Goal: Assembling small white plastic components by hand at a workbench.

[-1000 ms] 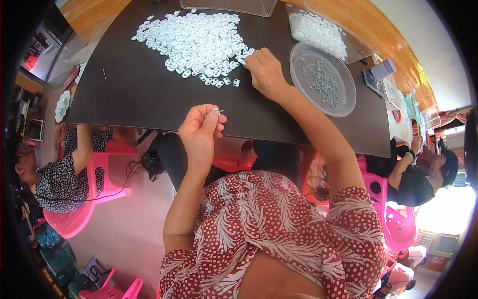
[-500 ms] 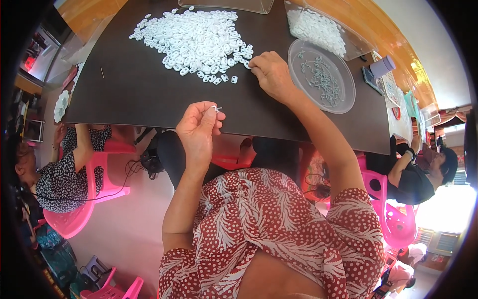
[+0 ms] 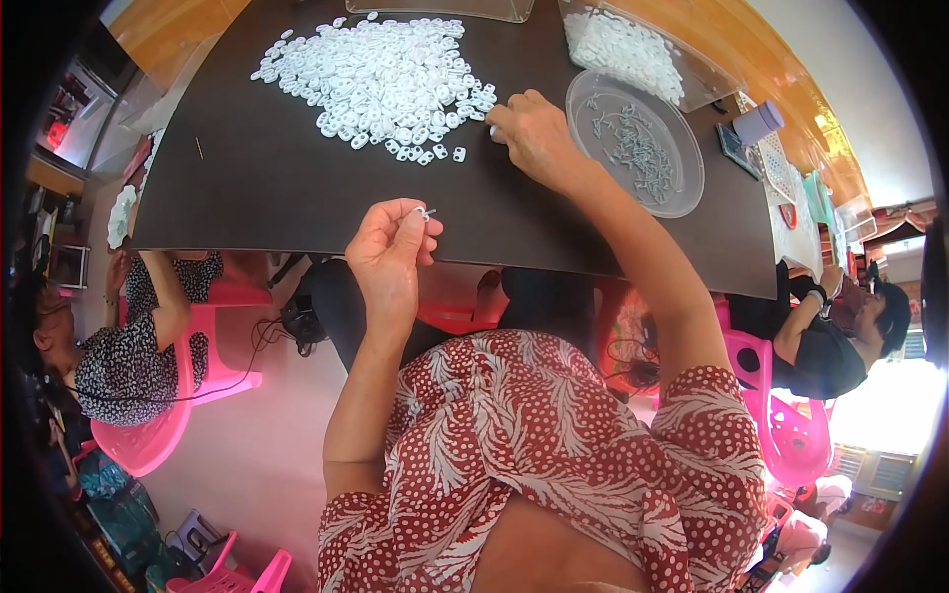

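Note:
My left hand is closed near the table's front edge. Between its thumb and forefinger sits a small white plastic piece with a thin metal screw sticking out of it. Farther off, my right hand is bent down at the right edge of a heap of small white two-holed plastic pieces. Its fingertips pinch one white piece, mostly covered by the fingers. Right of that hand stands a round clear tub with many small grey screws in it.
A clear box of white pieces stands behind the tub. A lilac cup and a dark flat object lie farther right. A thin stick is at the left. People sit on pink chairs at both sides.
My right hand has drawn slightly away from the heap's edge, with a white piece now showing at its fingertips. My left hand keeps its hold. The whole view has shifted a little.

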A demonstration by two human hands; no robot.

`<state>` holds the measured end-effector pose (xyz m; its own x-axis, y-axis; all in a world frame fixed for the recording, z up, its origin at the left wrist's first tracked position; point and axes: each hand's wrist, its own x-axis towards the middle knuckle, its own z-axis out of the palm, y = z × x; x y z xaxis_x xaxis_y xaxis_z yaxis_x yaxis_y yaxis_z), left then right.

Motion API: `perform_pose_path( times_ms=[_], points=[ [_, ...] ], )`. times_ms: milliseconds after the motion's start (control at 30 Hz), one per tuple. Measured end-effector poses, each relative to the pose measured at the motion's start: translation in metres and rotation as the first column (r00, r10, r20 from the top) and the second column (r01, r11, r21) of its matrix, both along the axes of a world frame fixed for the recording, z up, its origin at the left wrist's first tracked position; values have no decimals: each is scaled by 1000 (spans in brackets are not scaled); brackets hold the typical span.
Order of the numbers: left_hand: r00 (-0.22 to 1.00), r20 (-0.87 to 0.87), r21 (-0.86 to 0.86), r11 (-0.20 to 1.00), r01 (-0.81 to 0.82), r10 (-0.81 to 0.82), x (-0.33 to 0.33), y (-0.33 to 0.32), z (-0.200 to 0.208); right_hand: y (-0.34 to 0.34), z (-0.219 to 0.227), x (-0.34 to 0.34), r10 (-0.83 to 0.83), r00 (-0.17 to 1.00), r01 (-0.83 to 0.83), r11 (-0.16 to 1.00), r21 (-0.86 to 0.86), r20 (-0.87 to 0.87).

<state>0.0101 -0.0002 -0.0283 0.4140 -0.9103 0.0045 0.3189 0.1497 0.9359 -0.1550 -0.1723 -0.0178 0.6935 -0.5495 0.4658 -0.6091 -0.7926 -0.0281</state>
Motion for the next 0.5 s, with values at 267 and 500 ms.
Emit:
perform_pose_path(
  times_ms=[267, 500],
  points=[
    [1000, 10, 12, 1000, 3, -3, -1, -1, 3, 9, 11, -4, -12, 997, -10, 957, 291, 72],
    [999, -20, -4, 999, 45, -45, -6, -4, 7, 25, 5, -3, -220, 922, -34, 775, 631, 320]
  ],
)
